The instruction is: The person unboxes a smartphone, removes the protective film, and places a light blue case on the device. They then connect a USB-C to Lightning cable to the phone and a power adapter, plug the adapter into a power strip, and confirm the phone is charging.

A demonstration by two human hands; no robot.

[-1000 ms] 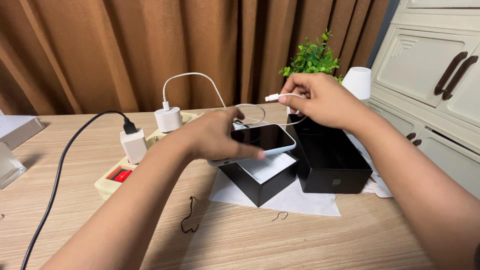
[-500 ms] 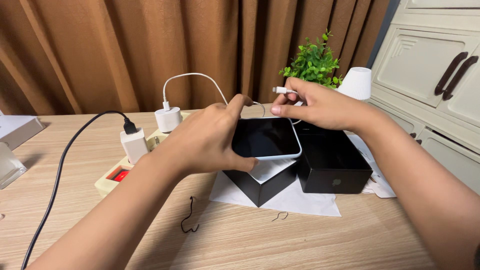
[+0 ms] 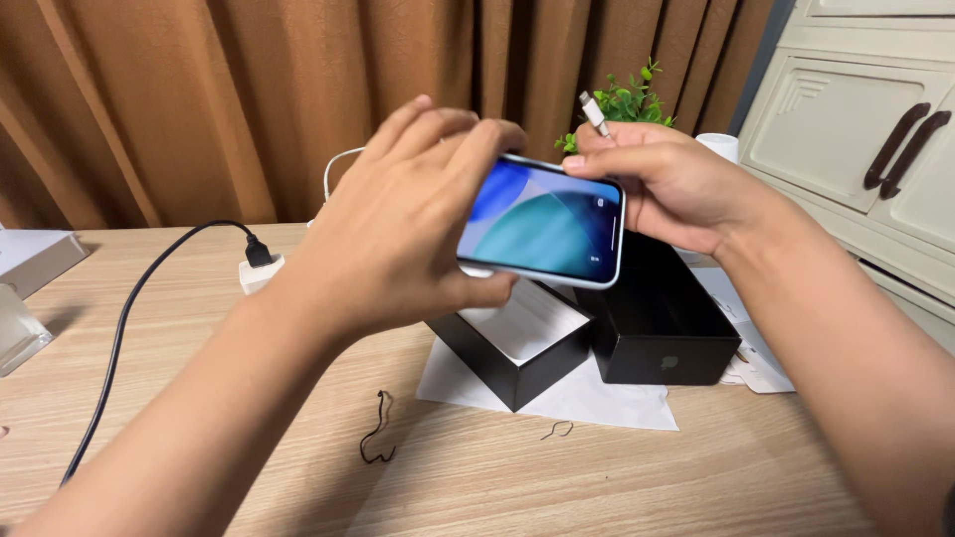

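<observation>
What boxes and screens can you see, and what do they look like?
Phone: held up by the left hand, right hand at its end; lit blue-green screen.
Open black box: on the table, white sheet inside.
Black box lid: beside it.
White box: far left edge.

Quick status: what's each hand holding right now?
Left hand: closed on the phone, screen lit, lifted above the open black box.
Right hand: closed, pinching the white cable plug and touching the phone's far end.

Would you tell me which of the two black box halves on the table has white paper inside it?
The left black box half, directly under the phone, holds white paper; the right black box half shows only a dark interior.
</observation>
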